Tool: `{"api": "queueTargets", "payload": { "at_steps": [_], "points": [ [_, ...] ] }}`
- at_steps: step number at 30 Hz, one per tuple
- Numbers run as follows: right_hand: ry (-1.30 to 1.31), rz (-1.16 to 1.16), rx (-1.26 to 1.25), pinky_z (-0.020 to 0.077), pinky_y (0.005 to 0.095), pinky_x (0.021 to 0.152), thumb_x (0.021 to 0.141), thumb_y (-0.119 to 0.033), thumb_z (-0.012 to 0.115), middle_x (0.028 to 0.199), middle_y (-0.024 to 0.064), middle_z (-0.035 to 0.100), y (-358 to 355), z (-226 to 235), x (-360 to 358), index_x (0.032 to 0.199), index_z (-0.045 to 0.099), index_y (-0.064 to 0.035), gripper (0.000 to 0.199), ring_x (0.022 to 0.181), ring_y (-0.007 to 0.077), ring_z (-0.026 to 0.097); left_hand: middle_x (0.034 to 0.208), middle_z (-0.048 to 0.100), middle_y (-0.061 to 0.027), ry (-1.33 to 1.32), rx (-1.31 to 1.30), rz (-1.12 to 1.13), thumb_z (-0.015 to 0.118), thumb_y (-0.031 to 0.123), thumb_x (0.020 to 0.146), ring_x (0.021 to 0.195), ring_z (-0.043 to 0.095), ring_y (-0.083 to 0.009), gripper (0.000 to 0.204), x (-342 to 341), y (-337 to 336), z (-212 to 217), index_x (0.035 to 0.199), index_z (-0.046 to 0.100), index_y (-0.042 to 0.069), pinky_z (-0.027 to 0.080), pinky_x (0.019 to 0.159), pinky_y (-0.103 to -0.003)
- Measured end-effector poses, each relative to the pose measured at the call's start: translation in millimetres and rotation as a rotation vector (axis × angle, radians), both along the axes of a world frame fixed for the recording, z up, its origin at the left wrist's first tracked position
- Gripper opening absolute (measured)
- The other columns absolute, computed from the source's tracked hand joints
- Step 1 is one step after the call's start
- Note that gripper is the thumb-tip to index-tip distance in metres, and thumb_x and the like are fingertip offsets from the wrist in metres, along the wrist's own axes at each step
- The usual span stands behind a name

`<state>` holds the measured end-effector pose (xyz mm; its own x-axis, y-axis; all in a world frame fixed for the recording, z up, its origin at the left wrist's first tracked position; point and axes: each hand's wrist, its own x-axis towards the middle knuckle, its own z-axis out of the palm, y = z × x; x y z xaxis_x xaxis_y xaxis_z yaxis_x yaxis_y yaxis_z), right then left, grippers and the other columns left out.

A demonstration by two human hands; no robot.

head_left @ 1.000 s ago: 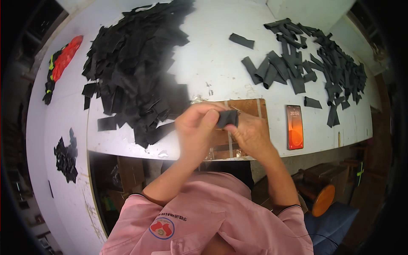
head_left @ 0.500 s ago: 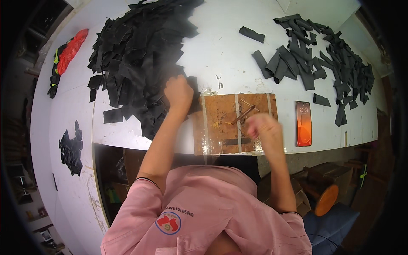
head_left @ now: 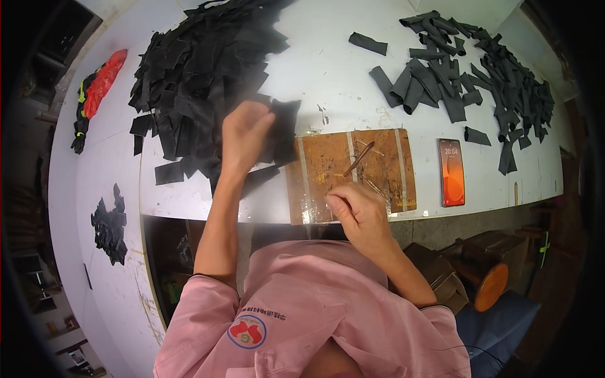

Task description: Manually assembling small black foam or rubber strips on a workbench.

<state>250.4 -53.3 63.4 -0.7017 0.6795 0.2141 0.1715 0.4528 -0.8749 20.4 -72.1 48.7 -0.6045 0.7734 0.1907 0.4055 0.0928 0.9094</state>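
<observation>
1. Hands first: the left hand [head_left: 247, 135] is out at the near edge of the big pile [head_left: 201, 69], fingers pinched round a black piece [head_left: 282, 129] that it holds up off the table [head_left: 328, 69]. The piece hangs from the grip, half over the pile's fringe and half over the bare top.

2. That piece sits just left of the board [head_left: 350, 173], so it looks picked from the heap on the side closest to the work spot, a short carry.

3. The right hand [head_left: 356, 211] rests at the board's near edge, fingers curled narrow. Whether it holds anything I cannot tell; the fingertips are tucked under.

4. A thin stick [head_left: 359, 157] lies slantwise on the board, just beyond that hand and apart from it. It seems to be left where the hand can take it up without a reach.

5. The board lies straight in front of the person, between the two heaps. Raw stock sits to the left, and a looser heap [head_left: 466, 82] lies far right. That heap's pieces look rolled or folded, which suggests sorting by side.

6. A phone [head_left: 451, 171] lies flat just right of the board, screen up, clear of both heaps and of the hands.

7. A red and black bundle [head_left: 94, 94] sits far left, well apart.
</observation>
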Motion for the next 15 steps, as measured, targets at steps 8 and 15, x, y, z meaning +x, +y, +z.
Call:
{"api": "queueTargets", "payload": {
  "at_steps": [8,15],
  "points": [
    [0.317,-0.108,-0.07,0.0398,0.0283,0.049,0.071,-0.015,0.066,0.074,0.0081,0.055,0.1,-1.0,-12.3,0.093,0.057,0.0001,0.028,0.065,0.0166,0.053,0.078,0.058,-0.0014,-0.653,0.082,-0.456,0.062,-0.006,0.071,0.072,0.054,-0.0061,0.024,78.3,-35.4,30.4,0.092,0.053,0.001,0.042,0.068,-0.018],
    [0.158,-0.344,0.136,0.037,0.0302,0.046,0.067,-0.004,0.066,0.061,0.0085,0.05,4.9,-3.3,-5.4,0.067,0.057,0.0003,0.009,0.053,0.0214,0.048,0.08,0.057,-0.0039,-0.536,0.147,-0.055,0.06,0.006,0.076,0.071,0.052,-0.0072,0.021,111.9,-43.2,23.5,0.094,0.053,-0.001,0.041,0.067,-0.019]
  ]
}}
